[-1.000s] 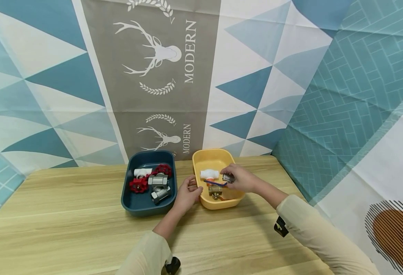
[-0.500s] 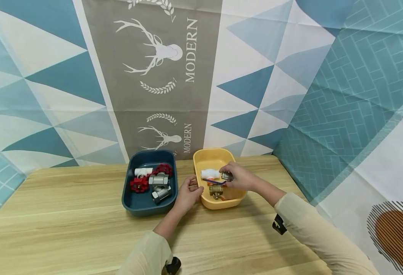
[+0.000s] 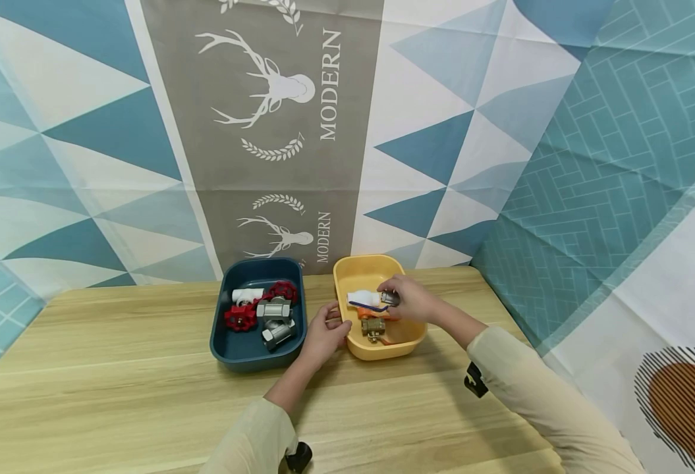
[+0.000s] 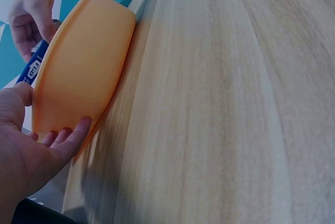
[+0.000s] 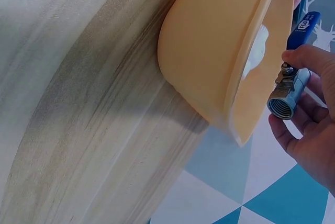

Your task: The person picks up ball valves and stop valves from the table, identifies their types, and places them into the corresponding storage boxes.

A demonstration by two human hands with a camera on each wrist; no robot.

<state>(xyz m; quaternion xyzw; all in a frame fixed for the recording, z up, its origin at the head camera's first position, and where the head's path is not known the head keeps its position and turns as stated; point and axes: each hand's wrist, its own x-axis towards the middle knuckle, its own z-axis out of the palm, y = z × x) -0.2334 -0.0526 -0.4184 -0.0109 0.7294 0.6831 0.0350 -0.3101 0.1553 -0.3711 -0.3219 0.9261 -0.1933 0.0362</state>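
Note:
My right hand [image 3: 415, 303] holds a metal ball valve [image 5: 290, 93] with a blue lever handle [image 5: 303, 30] over the yellow bin [image 3: 369, 264]. In the right wrist view the thumb lies against the lever's base, and the valve's threaded opening shows. My left hand [image 3: 320, 339] grips the bin's left side; in the left wrist view its thumb is at the rim and its fingers rest on the outer wall [image 4: 86, 72]. A white valve [image 3: 361, 297] with orange parts and a brass valve [image 3: 373, 327] lie in the bin, the white one partly behind the blue lever.
Left of my left hand stands a dark blue bin [image 3: 258, 266] containing red-handwheel valves [image 3: 240, 318], a white fitting [image 3: 248, 294] and metal valve bodies [image 3: 277, 334]. Both bins stand on a wooden table [image 3: 145, 382], near a patterned backdrop [image 3: 276, 164] behind them.
My right hand has shifted slightly, and the ball valve's blue lever has moved toward the back, now across the white valve's lower edge. My left hand stays at the yellow bin's side.

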